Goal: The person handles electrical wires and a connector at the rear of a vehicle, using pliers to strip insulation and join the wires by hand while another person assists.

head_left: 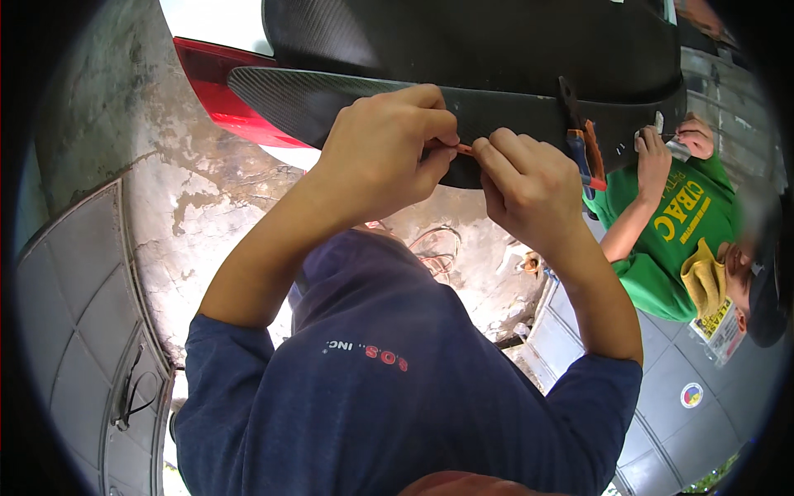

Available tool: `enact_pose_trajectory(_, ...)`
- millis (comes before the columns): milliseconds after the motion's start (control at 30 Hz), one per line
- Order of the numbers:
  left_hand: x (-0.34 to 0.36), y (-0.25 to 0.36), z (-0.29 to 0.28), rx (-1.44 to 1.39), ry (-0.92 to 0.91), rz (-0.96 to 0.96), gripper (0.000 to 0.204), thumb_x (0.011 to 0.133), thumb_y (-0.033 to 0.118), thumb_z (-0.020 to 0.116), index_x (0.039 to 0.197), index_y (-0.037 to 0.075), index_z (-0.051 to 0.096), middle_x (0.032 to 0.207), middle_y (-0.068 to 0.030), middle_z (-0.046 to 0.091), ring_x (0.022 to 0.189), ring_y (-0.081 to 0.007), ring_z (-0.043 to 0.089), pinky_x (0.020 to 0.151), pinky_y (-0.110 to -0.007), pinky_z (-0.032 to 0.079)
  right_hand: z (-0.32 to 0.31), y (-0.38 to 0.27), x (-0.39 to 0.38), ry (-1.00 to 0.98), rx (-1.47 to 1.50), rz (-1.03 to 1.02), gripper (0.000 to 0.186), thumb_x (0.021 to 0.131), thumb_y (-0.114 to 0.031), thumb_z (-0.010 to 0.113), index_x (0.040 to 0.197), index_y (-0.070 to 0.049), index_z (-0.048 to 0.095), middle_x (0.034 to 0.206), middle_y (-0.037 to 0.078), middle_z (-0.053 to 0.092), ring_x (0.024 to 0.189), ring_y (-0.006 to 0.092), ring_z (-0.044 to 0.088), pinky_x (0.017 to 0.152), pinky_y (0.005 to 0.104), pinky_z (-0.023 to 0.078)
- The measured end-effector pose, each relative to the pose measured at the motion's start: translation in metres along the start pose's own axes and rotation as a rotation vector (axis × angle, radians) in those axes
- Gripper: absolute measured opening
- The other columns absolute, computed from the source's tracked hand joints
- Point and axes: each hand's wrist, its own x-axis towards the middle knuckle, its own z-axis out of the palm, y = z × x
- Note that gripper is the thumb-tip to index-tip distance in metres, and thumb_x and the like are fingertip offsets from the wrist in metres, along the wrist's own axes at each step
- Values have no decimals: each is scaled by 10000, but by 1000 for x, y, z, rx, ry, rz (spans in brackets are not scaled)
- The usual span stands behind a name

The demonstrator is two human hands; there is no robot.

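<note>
My left hand (385,149) and my right hand (529,182) are close together in front of a dark carbon-patterned panel (322,95). The fingers of both are pinched on a thin orange strand (465,150), which looks like a piece of wire. Only a short length shows between the fingertips; the rest is hidden in my hands. Just beyond my right hand, a pair of pliers (576,124) with blue and orange handles lies on the panel, its dark jaws pointing away from me.
A co-worker in a green shirt (691,207) stands at the right, both hands on a small silvery piece (676,149). A red car light (219,91) lies behind the panel's left end. Orange cable (438,252) is coiled on the floor. A grey metal gate (83,331) stands left.
</note>
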Motion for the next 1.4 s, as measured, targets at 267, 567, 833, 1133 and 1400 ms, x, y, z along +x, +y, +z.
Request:
enact_pose_trajectory(267,-3,-2,2,-3,1,19,69,796,41,765,858,52,736,858,-64,659,717,-236,712,612,-332,548,0,0,-5,11,23,20,248,731,-5,716,970,-44,662,805,51,562,628,213,587,553,343,462)
enact_pose_trajectory(567,-2,-2,1,-7,-3,22,72,786,26,771,842,39,727,852,-63,652,734,-237,718,642,-328,556,-3,2,-12,33,14,44,211,743,5,720,936,-61,665,779,47,557,614,211,592,532,350,451)
enact_pose_trajectory(833,-3,-3,1,-3,-13,18,77,787,26,768,845,34,717,846,-60,646,740,-226,720,647,-323,555,-4,0,-11,42,29,48,194,753,8,724,924,-61,667,766,45,565,605,210,597,533,348,457)
enact_pose_trajectory(1133,1,-5,0,-5,-29,27,68,796,47,767,840,42,715,848,-55,647,724,-223,712,623,-330,542,-7,0,-13,66,45,108,164,757,10,730,887,-70,670,751,43,576,602,212,606,527,341,459)
enact_pose_trajectory(1400,7,0,-4,36,-42,50,80,787,47,766,840,41,706,856,-59,649,726,-223,707,627,-342,543,10,10,-43,304,336,285,186,808,38,756,962,-46,693,823,63,626,625,167,591,548,281,450)
